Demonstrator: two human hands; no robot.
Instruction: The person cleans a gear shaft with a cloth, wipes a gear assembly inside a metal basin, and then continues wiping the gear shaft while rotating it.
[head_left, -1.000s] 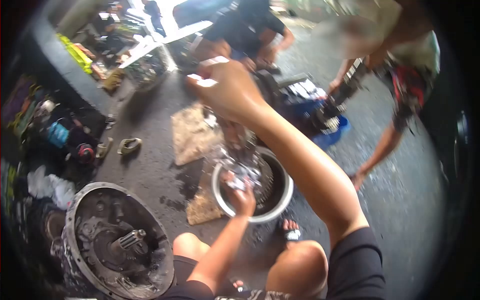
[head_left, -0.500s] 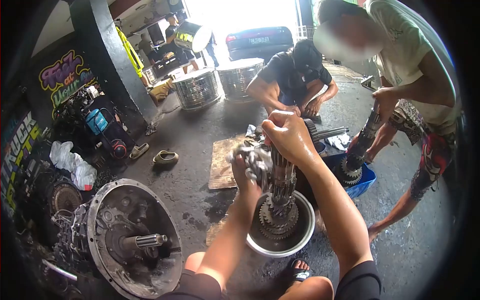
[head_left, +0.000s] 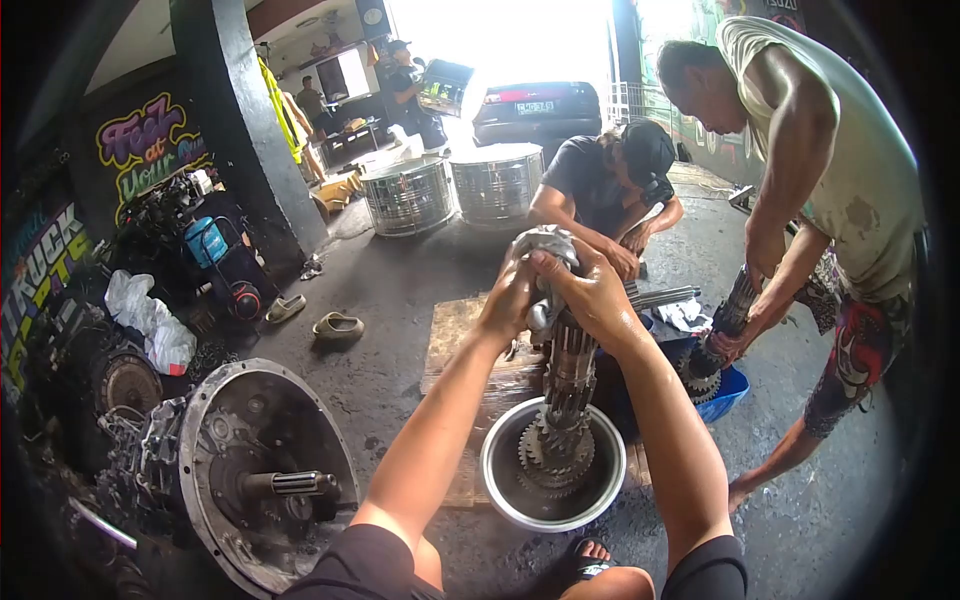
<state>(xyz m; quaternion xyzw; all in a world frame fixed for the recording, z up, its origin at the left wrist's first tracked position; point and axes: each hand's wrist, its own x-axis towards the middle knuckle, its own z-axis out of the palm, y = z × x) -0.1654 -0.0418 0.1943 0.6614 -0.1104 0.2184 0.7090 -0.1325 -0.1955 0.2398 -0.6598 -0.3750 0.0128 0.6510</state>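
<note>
A splined gear shaft point(head_left: 570, 375) stands upright in a round metal basin point(head_left: 490, 462), with its toothed gears point(head_left: 552, 455) at the bottom. My left hand point(head_left: 512, 290) and my right hand point(head_left: 597, 292) are both closed around a grey-white rag point(head_left: 546, 250) at the shaft's upper end. The rag covers the tip and hangs down between my hands. Exactly how the fingers grip beneath the cloth is hidden.
A large bell housing point(head_left: 215, 480) with a splined shaft stands at left. At right, a co-worker point(head_left: 800, 170) bends over another gear shaft point(head_left: 725, 325) in a blue tub point(head_left: 728, 395). Another person point(head_left: 610, 190) crouches ahead. Cardboard point(head_left: 450, 335) lies beneath the basin.
My left hand has risen with the rag from beside the shaft to its top, meeting my right hand there. The co-worker at right has bent lower and the other shaft has gone down.
</note>
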